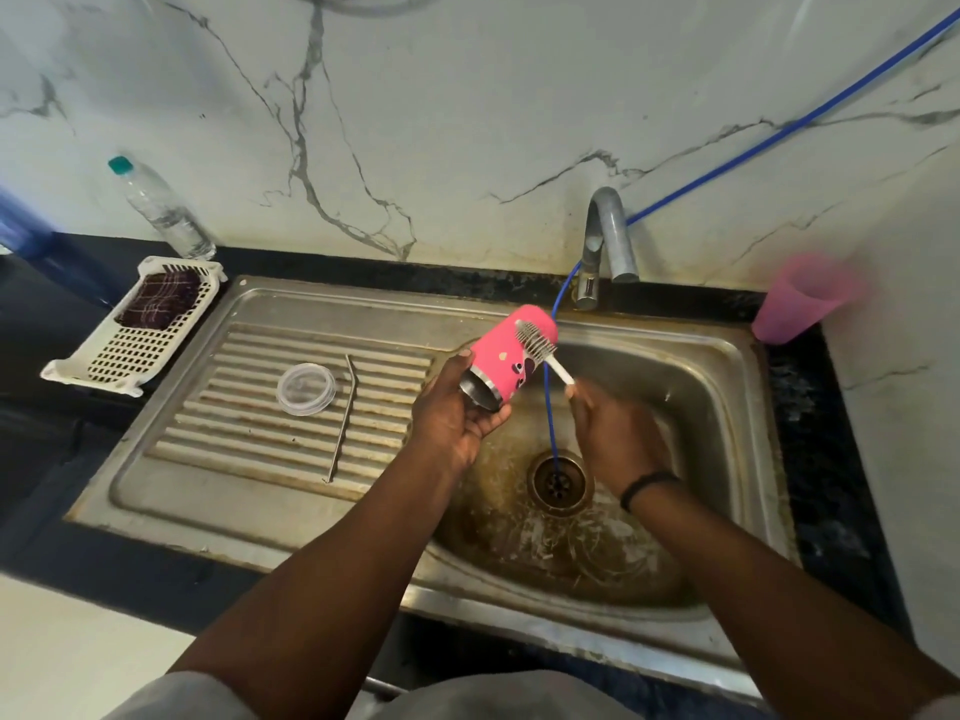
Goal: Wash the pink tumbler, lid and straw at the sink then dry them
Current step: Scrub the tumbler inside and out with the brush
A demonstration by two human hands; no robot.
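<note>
No brand or writing can be read anywhere; the pink tumbler [511, 356] carries only dark printed shapes and pale dots on its smooth pink sleeve, with a bare steel rim at its mouth; it is a short cylinder held above the left edge of the sink [727, 387] basin, long axis tilted, closed base toward 1 o'clock and open mouth toward 7 o'clock; the left hand [454, 413] has its fingers curled round the mouth end; the right hand [610, 433] is closed on the white handle of a bottle brush [540, 348], whose pale bristled head lies against the tumbler's outer wall near the base.

The lid [306, 389], a clear plastic disc with a raised ring, lies flat on the ribbed steel drainboard at 9 o'clock from the tumbler; the straw [344, 415], a thin metal tube bent near its top, lies just beside the lid at its 3 o'clock, running from 12 to 6 o'clock.

A blue hose [549, 413] runs from the wall down into the stained drain; a curved steel tap [605, 236] stands at 12 o'clock of the basin; a translucent pink cup [800, 298], blurred, sits on the dark table at 2 o'clock; a white perforated basket [130, 350] holding a dark checked cloth [161, 298] sits at 9 o'clock, with a clear plastic bottle [161, 207], teal-capped, behind it against the veined marble wall.
</note>
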